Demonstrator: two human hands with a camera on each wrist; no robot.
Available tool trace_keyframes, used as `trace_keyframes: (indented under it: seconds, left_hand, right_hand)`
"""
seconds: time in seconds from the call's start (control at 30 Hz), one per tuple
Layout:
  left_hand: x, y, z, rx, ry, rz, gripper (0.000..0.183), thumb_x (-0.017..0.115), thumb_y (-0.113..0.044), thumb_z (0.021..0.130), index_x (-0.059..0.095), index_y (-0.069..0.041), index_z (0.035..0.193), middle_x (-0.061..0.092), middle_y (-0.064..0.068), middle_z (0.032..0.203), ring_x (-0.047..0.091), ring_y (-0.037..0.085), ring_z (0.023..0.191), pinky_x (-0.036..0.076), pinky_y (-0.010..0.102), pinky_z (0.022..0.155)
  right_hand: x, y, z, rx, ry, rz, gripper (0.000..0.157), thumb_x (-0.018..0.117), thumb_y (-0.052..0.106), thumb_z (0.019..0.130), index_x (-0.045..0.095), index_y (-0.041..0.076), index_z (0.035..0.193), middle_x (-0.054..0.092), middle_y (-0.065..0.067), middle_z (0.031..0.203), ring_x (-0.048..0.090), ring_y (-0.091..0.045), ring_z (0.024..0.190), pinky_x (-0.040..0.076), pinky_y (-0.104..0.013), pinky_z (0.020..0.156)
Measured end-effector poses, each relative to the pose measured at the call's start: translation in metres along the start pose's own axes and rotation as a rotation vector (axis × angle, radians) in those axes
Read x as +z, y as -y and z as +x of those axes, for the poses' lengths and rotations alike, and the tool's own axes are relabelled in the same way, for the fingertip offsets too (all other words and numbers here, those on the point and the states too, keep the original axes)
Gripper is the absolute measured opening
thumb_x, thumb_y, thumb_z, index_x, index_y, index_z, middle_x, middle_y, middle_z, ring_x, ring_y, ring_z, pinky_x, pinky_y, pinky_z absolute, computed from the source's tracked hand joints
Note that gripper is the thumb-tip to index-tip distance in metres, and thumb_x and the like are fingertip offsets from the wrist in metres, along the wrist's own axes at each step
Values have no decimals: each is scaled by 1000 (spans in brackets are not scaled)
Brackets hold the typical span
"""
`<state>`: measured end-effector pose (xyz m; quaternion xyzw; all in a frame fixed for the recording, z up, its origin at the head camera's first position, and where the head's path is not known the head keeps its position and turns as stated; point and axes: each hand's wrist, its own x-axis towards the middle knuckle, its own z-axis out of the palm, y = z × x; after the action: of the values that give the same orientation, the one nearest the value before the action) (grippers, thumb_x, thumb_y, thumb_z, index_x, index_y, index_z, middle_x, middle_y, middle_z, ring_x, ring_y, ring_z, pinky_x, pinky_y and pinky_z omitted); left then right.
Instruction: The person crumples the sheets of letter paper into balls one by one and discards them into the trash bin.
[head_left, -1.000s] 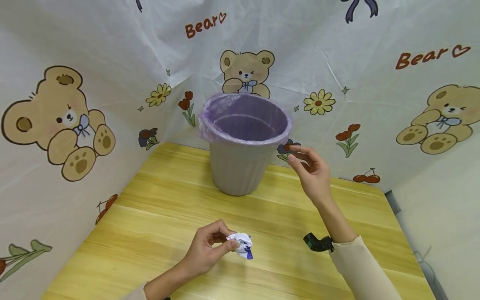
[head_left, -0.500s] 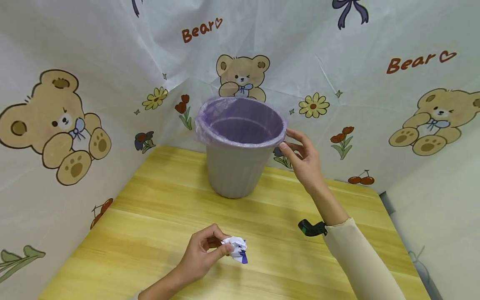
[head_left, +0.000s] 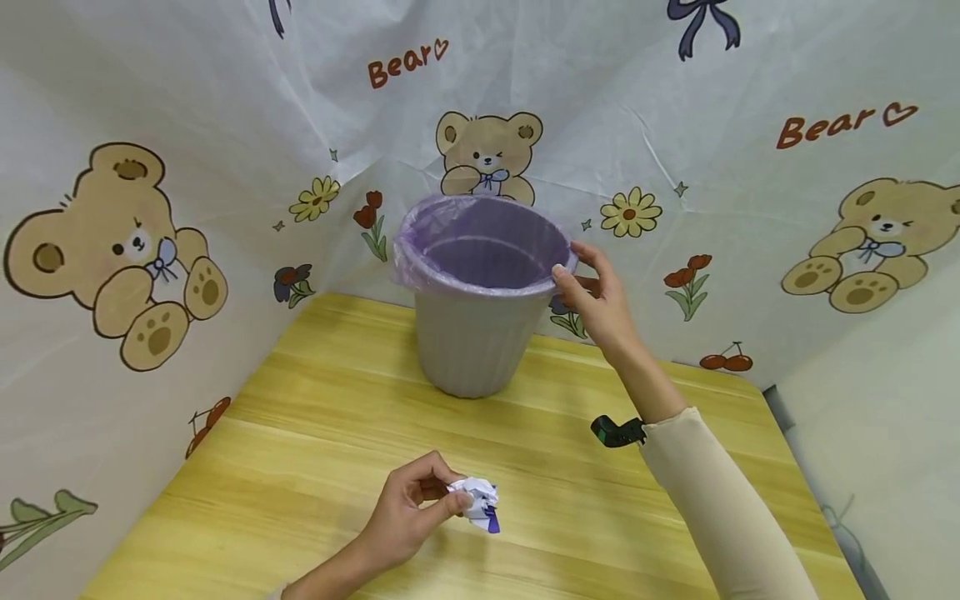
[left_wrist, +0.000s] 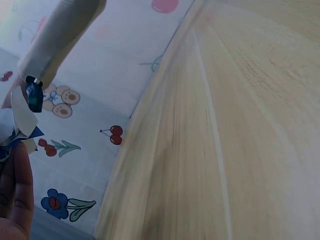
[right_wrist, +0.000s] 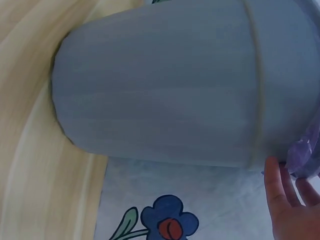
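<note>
A grey trash can (head_left: pixel 474 342) with a purple plastic liner (head_left: pixel 420 267) folded over its rim stands upright at the back of the table. My right hand (head_left: pixel 600 308) holds the can's right rim, its thumb on the near side and fingers round the far side. From the right wrist view, my right fingers (right_wrist: pixel 277 187) lie beside the overhanging liner. Over the front of the table, my left hand (head_left: pixel 408 504) pinches a crumpled piece of paper (head_left: pixel 477 497), white with dark purple patches. That paper (left_wrist: pixel 22 117) also shows at the left edge of the left wrist view.
A wood-grain table (head_left: pixel 315 433) lies beneath both hands. White sheeting (head_left: pixel 570 75) printed with bears and flowers hangs behind the can and along both sides. On my right wrist sits a small black device (head_left: pixel 617 432).
My right hand has moved left from beside the trash can and taken hold of its rim. My left hand keeps its pinch on the paper in about the same place.
</note>
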<state>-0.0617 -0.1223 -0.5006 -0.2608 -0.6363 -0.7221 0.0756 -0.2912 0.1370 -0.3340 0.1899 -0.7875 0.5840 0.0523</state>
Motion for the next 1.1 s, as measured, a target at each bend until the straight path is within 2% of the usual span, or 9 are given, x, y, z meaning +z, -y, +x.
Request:
trace_keyframes:
  seconds: [0.27, 0.5, 0.7, 0.97, 1.1]
  left_hand:
    - [2, 0, 1, -7, 9, 6, 15, 69, 9, 98, 62, -4, 98, 74, 25, 98, 76, 6, 86, 69, 36, 75]
    - [3, -1, 1, -10, 9, 9, 14, 69, 9, 99, 62, -3, 98, 74, 25, 99, 76, 6, 86, 69, 37, 75]
    - [2, -1, 0, 0, -5, 22, 15, 70, 10, 98, 63, -4, 98, 74, 24, 98, 76, 6, 86, 69, 36, 74]
    - [-8, -4, 7, 13, -24, 60, 16, 71, 10, 97, 63, -4, 98, 76, 23, 99, 76, 7, 88, 68, 35, 76]
    - [-15, -8, 11, 35, -45, 85, 18, 72, 12, 95, 64, -4, 97, 77, 22, 100, 76, 7, 88, 68, 35, 76]
  right_hand:
    - [-1, -11, -2, -47, -30, 96, 61, 64, 29, 109, 44, 15, 164, 47, -15, 161, 69, -10, 110, 64, -20, 85]
    - [1, -8, 2, -30, -32, 116, 61, 68, 29, 106, 47, 15, 162, 50, -17, 159, 70, -12, 105, 65, -21, 81]
    - [3, -9, 2, -19, -41, 128, 61, 69, 29, 106, 47, 16, 161, 49, -18, 160, 69, -13, 107, 65, -20, 80]
    - [3, -9, 2, -5, -52, 143, 60, 70, 29, 105, 48, 17, 160, 50, -17, 159, 69, -12, 102, 67, -27, 81]
    - [3, -9, 2, -1, -53, 145, 60, 70, 29, 105, 48, 17, 160, 50, -18, 159, 70, -11, 100, 67, -25, 79]
